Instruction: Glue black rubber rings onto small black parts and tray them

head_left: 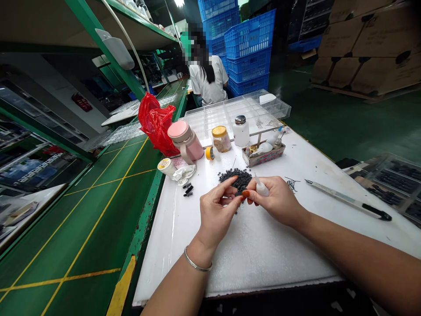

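Observation:
Over the white work board [256, 250], my left hand [217, 213] is closed in a pinch. What its thumb and fingers hold is too small and dark to name. Beside it, almost touching fingertips, my right hand [279, 199] grips a small translucent squeeze bottle [262, 188] whose thin nozzle points up. The thumb and forefinger of that hand also press together near the left fingertips. Just beyond both hands spreads a pile of small black rings [241, 175], partly hidden by the fingers. A few short black pieces [188, 189] lie to the left.
A small box [265, 156] of bottles, a white pump bottle [241, 131], a yellow-lidded jar [221, 139] and a pink mug [186, 140] stand behind. A pen-like tool [345, 199] and thin black pins [292, 184] lie right. Beyond the clear divided tray [213, 116] sits a person [210, 74].

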Available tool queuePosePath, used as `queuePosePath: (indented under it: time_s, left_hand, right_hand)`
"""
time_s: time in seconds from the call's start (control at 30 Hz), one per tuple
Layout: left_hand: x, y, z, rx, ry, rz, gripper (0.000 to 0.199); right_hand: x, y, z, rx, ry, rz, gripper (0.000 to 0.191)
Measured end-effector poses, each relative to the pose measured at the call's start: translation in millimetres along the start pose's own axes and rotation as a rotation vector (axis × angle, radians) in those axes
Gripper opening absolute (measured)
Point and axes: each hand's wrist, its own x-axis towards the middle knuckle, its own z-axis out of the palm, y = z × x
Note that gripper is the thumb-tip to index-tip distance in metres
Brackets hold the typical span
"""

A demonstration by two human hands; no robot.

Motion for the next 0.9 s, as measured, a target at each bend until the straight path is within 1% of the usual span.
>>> queuePosePath:
  time_s: [0.13, 0.3, 0.4, 0.47, 0.6, 0.7, 0.77, 0.9]
  left_hand:
    - [1, 1, -1.6, 0.033, -0.014, 0.082, 0.028]
    - [1, 0, -4.0, 0.024, -0.066, 0.078, 0.031]
    - [-1, 1, -3.6, 0.001, -0.085, 0.043, 0.031]
    - [-1, 3, -2.7, -0.036, -0.079, -0.005, 0.033]
    - [0, 9, -0.2, -0.192, -0.075, -0.141, 0.043]
    - [2, 12, 0.9, -0.281, -0.079, -0.200, 0.048]
    - [2, 13, 1.3, -0.307, -0.072, -0.218, 0.047]
    - [2, 13, 1.9, -0.334, -0.029, -0.224, 0.039]
  right_hand:
    - [1, -1, -1, 0.090, -0.029, 0.007, 0.033]
    - [1, -2, 0, 0.171, -0.041, -0.001, 0.033]
    - [1, -4, 0, 0.184, -0.058, 0.005, 0.033]
    - [1, -4, 0, 0.173, -0.059, 0.012, 0.033]
    - [1, -3, -1, 0.138, -0.049, 0.005, 0.032]
    - [1, -2, -2, 0.107, -0.034, -0.030, 0.028]
    - [1, -3, -2, 0.076, -0.018, -0.049, 0.026]
    - [0, -5, -1, 0.013, 0.020, -0.069, 0.024]
